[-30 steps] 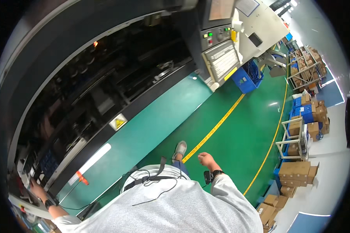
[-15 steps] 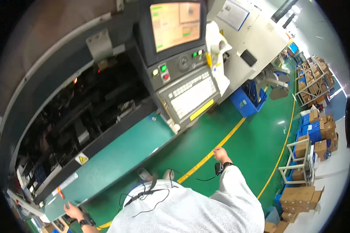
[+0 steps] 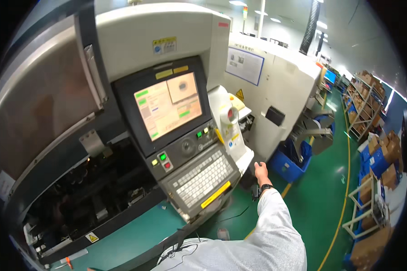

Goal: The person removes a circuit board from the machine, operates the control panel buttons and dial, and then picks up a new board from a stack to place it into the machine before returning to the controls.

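Keyboard [image 3: 204, 178]: one | right hand [image 3: 261, 173]: one, near one blue bin [image 3: 286, 168]

Right arm [image 3: 278, 221] extended forward from bottom, right of centre, forearm angled up and slightly left. Right hand [image 3: 261, 173] just below and right of frame centre, fingers bent, exact closure unclear. Left hand [image 3: 91, 269] barely a sliver, bottom edge, lower left; pose unreadable.

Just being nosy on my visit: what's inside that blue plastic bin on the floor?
The blue plastic bin holds a dark heap, too unclear to identify. The bin's near side and the heap itself hide the bottom and anything deeper.
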`<act>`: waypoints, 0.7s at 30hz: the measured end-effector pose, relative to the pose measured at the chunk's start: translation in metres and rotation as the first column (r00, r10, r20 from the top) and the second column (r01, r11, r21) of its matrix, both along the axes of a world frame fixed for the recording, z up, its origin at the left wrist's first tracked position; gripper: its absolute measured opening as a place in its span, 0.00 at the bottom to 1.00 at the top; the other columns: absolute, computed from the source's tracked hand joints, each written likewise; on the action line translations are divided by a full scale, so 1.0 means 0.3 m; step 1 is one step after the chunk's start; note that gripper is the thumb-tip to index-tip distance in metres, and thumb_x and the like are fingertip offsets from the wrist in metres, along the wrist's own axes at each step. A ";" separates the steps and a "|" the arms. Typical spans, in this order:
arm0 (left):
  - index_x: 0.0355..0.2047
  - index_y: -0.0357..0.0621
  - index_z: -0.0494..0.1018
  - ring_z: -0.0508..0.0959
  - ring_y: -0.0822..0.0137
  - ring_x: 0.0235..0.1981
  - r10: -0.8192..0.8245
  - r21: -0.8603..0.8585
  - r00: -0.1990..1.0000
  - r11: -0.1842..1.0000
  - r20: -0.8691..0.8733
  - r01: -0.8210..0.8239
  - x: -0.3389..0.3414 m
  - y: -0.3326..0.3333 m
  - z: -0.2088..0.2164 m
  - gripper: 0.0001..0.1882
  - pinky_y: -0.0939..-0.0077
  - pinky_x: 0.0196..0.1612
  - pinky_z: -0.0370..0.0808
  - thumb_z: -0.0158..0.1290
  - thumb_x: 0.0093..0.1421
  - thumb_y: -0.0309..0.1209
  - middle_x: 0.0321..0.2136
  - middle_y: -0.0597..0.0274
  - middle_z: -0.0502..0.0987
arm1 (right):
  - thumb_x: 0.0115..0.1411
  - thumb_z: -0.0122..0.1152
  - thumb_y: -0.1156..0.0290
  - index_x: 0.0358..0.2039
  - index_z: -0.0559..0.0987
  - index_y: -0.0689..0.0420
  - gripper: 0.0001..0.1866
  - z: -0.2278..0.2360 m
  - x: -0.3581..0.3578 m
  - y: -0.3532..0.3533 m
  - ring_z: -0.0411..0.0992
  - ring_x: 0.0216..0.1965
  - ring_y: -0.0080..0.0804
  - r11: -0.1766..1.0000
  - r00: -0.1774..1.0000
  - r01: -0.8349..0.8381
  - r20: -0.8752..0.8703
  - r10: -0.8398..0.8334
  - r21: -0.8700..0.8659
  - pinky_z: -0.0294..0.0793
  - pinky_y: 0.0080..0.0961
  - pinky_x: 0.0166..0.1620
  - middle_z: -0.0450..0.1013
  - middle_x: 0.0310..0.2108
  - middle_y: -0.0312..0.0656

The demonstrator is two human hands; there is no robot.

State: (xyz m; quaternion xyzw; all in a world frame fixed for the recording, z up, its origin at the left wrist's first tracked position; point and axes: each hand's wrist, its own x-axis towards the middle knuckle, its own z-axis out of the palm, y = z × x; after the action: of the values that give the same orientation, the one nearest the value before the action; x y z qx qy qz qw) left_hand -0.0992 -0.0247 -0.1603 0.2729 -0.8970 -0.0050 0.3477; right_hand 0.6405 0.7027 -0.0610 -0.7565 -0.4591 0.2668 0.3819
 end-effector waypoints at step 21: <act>0.58 0.36 0.66 0.70 0.50 0.55 0.335 0.873 0.888 -0.266 -0.314 0.409 0.491 0.666 0.259 0.32 0.57 0.58 0.67 0.41 0.64 0.50 0.56 0.41 0.69 | 0.68 0.48 0.55 0.44 0.76 0.57 0.18 -0.069 -0.129 0.386 0.72 0.46 0.57 1.000 0.970 0.011 0.244 -0.013 0.009 0.71 0.48 0.50 0.75 0.42 0.56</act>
State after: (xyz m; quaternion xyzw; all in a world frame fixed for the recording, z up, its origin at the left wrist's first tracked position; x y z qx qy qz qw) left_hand 0.0482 0.1751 -0.0825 0.3981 -0.4248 -0.7912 0.1872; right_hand 0.6019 0.8185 -0.0818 -0.7849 -0.4989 0.1677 0.3269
